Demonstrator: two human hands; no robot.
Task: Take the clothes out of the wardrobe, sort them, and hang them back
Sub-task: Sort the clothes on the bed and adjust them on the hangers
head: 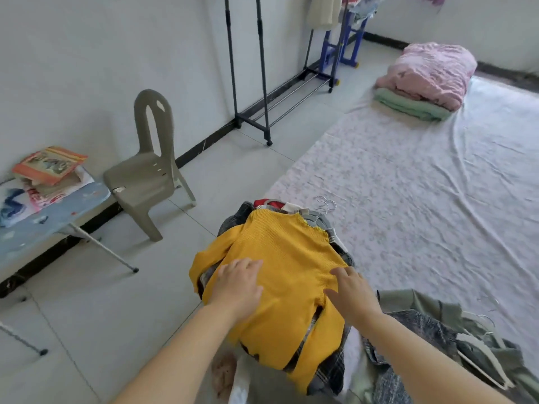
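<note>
**Item:** yellow knit sweater (285, 275), lower centre of the frame. It lies spread face-down or face-up (we cannot tell which) on top of a heap of clothes (329, 371) at the near edge of the bed (423, 185).

**Handling:** we judge it light, soft and stretchy. The ribbed knit will likely sag and pull out of shape if lifted by one edge.

**Hands:** our left hand (237, 282) rests flat on the sweater's left half. Its fingers (248, 265) are straight and slightly spread, gripping nothing. Our right hand (350, 293) lies flat on the right half, likewise spread and gripping nothing.

**Where to take hold:** both shoulders, up by the neckline. Hanger hooks (325, 204) poke out just beyond it; we cannot tell which garment they belong to.

**Destination, as we judge it:** clothes rack (248, 68), upper centre.

**Adjacent:** green garment (423, 304) with white hangers, lower right.
</note>
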